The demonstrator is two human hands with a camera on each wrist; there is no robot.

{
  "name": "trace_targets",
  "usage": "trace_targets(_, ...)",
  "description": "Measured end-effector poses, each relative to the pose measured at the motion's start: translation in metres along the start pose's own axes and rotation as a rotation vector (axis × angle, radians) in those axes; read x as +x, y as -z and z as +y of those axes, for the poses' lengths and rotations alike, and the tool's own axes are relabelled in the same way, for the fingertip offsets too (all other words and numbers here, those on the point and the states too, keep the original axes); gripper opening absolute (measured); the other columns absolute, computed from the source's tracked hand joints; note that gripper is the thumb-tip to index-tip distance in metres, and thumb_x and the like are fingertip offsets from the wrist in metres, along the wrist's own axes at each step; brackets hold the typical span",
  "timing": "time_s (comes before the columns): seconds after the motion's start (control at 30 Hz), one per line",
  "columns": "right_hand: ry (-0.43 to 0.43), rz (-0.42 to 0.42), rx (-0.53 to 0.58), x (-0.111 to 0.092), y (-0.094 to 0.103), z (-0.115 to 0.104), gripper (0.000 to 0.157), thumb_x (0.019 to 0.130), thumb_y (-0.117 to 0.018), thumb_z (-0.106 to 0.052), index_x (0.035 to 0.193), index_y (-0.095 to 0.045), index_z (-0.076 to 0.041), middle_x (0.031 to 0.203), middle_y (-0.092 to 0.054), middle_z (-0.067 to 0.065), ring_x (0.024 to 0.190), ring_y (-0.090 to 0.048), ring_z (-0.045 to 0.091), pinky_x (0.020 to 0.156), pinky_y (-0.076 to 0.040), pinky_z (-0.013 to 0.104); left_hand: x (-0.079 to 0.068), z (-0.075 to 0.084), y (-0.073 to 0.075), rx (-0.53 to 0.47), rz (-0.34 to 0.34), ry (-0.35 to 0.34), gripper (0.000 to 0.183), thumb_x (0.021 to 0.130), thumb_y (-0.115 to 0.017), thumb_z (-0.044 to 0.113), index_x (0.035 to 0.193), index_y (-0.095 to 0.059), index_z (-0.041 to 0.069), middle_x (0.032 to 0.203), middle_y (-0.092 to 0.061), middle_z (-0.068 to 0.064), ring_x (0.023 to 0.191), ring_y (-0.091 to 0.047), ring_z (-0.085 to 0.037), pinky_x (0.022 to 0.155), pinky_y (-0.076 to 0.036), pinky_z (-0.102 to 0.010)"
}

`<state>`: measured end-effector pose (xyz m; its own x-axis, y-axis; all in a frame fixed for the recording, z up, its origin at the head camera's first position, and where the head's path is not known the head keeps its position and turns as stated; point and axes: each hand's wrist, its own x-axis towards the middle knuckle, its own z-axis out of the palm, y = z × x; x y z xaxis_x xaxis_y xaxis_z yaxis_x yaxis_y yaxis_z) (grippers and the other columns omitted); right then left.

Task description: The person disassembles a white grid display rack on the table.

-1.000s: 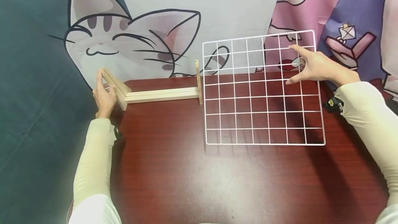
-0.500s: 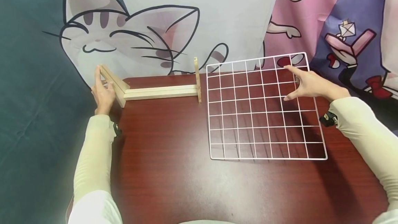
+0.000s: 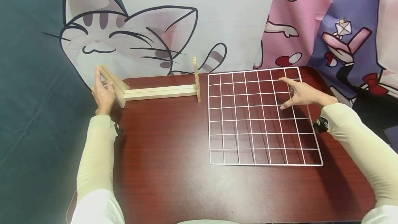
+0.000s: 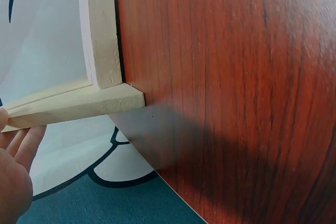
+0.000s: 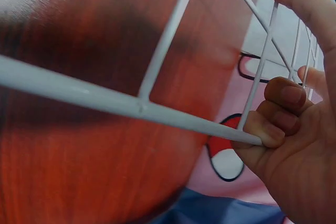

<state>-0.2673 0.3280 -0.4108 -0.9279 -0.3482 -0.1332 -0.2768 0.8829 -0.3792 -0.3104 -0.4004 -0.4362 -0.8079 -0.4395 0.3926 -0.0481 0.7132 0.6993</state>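
Note:
My right hand [image 3: 300, 94] grips a white wire grid panel [image 3: 261, 119] at its right side. In the right wrist view, curled fingers [image 5: 283, 114] wrap the panel's edge wire, with the thumb and index finger spread. The panel leans low over the table, its near edge close to the tabletop. At the back left is a pale wooden stand [image 3: 160, 92], a long double bar between two upright end boards. My left hand [image 3: 104, 96] holds the stand's left end board [image 4: 79, 106], the index finger reaching to its top. Part of this hand is cut off in the left wrist view.
The dark red wooden table [image 3: 168, 151] carries the stand along its back edge. Behind it hangs a printed cloth [image 3: 149, 34] with a cartoon cat. A teal cloth [image 3: 34, 96] borders the left side. The stand's right end board [image 3: 196, 78] stands just left of the panel.
The wire grid panel has come down from a steeper lean and nearer to me, its far edge dropping most. My right hand moves down with it. My left hand stays on the stand.

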Motion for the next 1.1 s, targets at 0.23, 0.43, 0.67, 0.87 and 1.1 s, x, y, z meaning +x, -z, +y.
trace_targets(0.23,0.007,-0.033,0.042,0.001,-0.015,0.003,0.116,0.06,-0.095,-0.033,0.153,-0.029,-0.009,0.071,-0.052,0.006,0.062,-0.047,0.016,0.063,-0.04,0.031,0.0,0.0,0.002,-0.01,-0.016,0.029,0.076,0.098,-0.055,0.007,0.156,-0.024,0.045,0.143,-0.057,-0.018,0.123,-0.063,-0.036,0.099,-0.051,-0.056)
trace_targets(0.43,0.042,-0.081,0.084,0.002,-0.024,0.004,0.115,0.062,-0.094,-0.032,0.152,-0.029,-0.005,0.072,-0.05,0.005,0.062,-0.045,0.014,0.063,-0.038,0.03,0.0,-0.002,0.001,-0.015,-0.006,-0.004,0.075,0.099,-0.055,0.006,0.156,-0.025,0.044,0.144,-0.057,-0.017,0.122,-0.063,-0.036,0.098,-0.051,-0.056)
trace_targets(0.67,0.072,-0.141,0.117,0.006,-0.032,0.006,0.115,0.063,-0.094,-0.03,0.151,-0.027,0.001,0.1,-0.059,0.024,0.079,-0.053,0.024,0.078,-0.046,0.04,-0.003,-0.004,0.002,-0.018,-0.003,0.004,0.076,0.098,-0.054,0.006,0.156,-0.024,0.045,0.142,-0.059,-0.018,0.121,-0.064,-0.036,0.097,-0.051,-0.057)
trace_targets(0.87,0.092,-0.179,0.148,0.007,-0.04,0.007,0.115,0.063,-0.094,-0.028,0.15,-0.028,0.006,0.15,-0.034,0.038,0.128,-0.045,0.05,0.107,-0.035,0.066,-0.002,-0.005,0.002,-0.017,0.003,-0.012,0.075,0.098,-0.054,0.005,0.156,-0.025,0.044,0.137,-0.061,-0.021,0.119,-0.064,-0.037,0.096,-0.052,-0.057)
trace_targets(1.1,0.107,-0.186,0.168,0.005,-0.043,0.007,0.111,0.063,-0.094,-0.024,0.148,-0.03,0.008,0.15,-0.034,0.038,0.138,-0.032,0.057,0.109,-0.031,0.069,0.0,-0.002,0.0,-0.017,-0.004,0.005,0.075,0.098,-0.053,0.006,0.156,-0.025,0.044,0.13,-0.065,-0.025,0.119,-0.065,-0.037,0.096,-0.052,-0.055)
